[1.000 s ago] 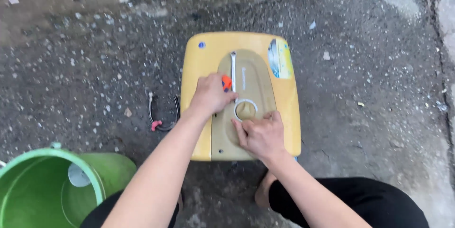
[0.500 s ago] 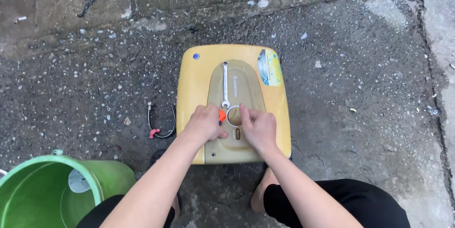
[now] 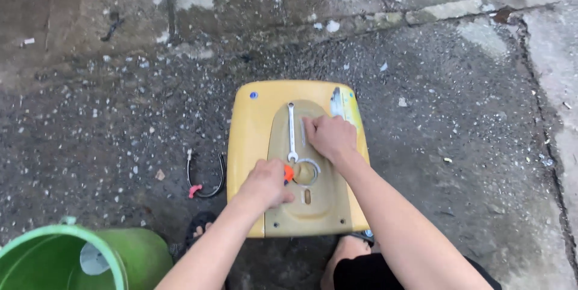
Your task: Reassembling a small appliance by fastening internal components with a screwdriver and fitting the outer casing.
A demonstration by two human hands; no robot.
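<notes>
- A yellow plastic housing (image 3: 247, 139) lies flat on wet concrete ground (image 3: 457, 145), with a paler inner panel at its middle
- Left hand (image 3: 265, 183) rests near the panel's lower left, its grip curled shut around a small orange part (image 3: 288, 173) just left of the round opening (image 3: 305, 172)
- Right hand (image 3: 329, 136) presses down on the panel just right of a silver wrench (image 3: 292, 130); fingers are folded, and I cannot tell whether they hold anything
- The wrench lies lengthwise on the panel, ring end by the opening
- Judged from this, steady downward pressure on the housing would keep it from sliding while the orange part is worked
- A green bucket (image 3: 129, 254) stands well left of the housing, a black hook (image 3: 208, 190) between them
</notes>
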